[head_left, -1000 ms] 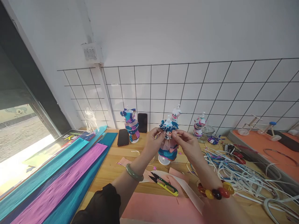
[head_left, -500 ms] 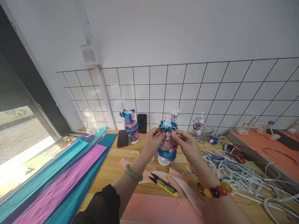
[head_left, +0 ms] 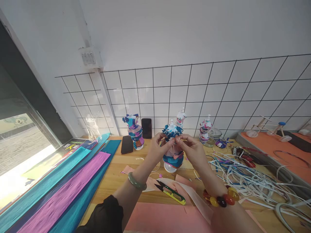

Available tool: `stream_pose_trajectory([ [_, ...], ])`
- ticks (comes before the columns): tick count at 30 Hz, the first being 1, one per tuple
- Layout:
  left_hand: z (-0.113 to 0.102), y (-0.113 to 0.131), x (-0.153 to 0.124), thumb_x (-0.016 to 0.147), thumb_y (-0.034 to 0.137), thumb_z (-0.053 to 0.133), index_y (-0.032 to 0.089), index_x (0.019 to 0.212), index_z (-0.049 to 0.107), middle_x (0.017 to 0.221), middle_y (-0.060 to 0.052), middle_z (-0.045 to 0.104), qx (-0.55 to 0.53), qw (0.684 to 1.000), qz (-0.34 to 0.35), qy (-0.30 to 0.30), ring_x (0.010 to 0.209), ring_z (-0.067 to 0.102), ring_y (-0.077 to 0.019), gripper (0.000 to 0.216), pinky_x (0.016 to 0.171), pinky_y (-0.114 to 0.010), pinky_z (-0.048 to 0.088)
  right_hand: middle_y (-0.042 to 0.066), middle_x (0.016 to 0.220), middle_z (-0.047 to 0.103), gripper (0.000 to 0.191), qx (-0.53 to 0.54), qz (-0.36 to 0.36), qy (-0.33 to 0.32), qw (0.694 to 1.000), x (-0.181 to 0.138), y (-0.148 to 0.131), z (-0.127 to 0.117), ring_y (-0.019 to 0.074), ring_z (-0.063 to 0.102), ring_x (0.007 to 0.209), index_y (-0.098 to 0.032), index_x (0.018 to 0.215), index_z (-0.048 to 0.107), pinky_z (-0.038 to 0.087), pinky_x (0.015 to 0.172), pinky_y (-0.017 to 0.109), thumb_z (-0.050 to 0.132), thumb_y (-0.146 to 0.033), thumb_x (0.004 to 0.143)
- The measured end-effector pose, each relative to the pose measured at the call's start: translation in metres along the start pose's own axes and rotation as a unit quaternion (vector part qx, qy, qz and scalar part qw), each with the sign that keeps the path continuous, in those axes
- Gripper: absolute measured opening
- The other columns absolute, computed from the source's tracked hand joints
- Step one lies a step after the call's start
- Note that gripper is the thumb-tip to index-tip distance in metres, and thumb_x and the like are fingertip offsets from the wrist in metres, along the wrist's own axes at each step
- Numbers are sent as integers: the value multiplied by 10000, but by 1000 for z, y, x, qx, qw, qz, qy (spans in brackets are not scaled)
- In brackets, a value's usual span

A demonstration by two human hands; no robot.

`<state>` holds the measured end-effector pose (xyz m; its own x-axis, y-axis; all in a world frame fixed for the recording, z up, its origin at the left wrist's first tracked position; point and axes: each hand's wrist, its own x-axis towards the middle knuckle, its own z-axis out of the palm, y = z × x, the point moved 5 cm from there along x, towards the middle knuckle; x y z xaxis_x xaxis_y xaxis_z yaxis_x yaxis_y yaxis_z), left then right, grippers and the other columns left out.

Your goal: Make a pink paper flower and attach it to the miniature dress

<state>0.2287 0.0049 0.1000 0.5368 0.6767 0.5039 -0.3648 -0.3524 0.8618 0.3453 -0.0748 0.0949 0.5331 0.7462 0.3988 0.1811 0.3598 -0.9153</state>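
A small dress form in ruffled blue, white and pink crepe paper stands upright on its white base in front of me. At its front, my left hand and my right hand are closed, fingertips nearly meeting. Between them they pinch a small pink crepe paper piece, partly hidden by the fingers. Yellow-and-black thread snips lie below the hands, on pink crepe paper scraps. A larger pink sheet is spread nearer to me.
Other decorated dress forms stand behind, one at the left. Two phones, one flat, are beside it. Teal and purple crepe paper strips lie left. A tangle of cords and an orange-topped tray occupy the right.
My right hand has moved slightly left, bringing its fingertips closer to those of my left hand at the form's front. The view has shifted slightly.
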Motion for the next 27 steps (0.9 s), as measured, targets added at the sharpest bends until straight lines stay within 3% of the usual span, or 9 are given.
stream_pose_trajectory([
  [6, -5, 1, 2, 761, 444, 568, 150, 754, 573, 730, -13, 574, 10, 999, -33, 41, 713, 523, -135, 294, 663, -245, 403, 45, 916, 609, 271, -4, -8, -3, 1000, -5, -4, 2, 83, 505, 527, -178, 754, 646, 423, 468, 231, 676, -433, 671],
  [14, -7, 0, 5, 745, 440, 587, 150, 706, 560, 673, 8, 533, -3, 997, -42, 60, 659, 485, -112, 294, 616, -229, 374, 81, 1093, 582, 271, 2, 12, -28, 1000, -10, -4, 1, 81, 528, 540, -175, 784, 658, 439, 447, 227, 675, -423, 677],
  [20, -10, -2, 7, 763, 447, 568, 141, 827, 606, 768, -28, 585, -19, 998, -51, 44, 727, 517, -137, 315, 666, -251, 400, 64, 1020, 612, 258, 11, 27, -32, 999, -9, -1, -1, 52, 478, 476, -182, 798, 649, 439, 442, 226, 666, -417, 694],
  [27, -6, -1, 5, 778, 421, 564, 142, 844, 612, 819, -36, 604, -53, 998, -43, 7, 780, 536, -147, 291, 719, -255, 415, 34, 812, 623, 279, 8, 21, -8, 1000, -9, 0, -1, 82, 491, 504, -181, 809, 629, 427, 459, 228, 665, -431, 688],
])
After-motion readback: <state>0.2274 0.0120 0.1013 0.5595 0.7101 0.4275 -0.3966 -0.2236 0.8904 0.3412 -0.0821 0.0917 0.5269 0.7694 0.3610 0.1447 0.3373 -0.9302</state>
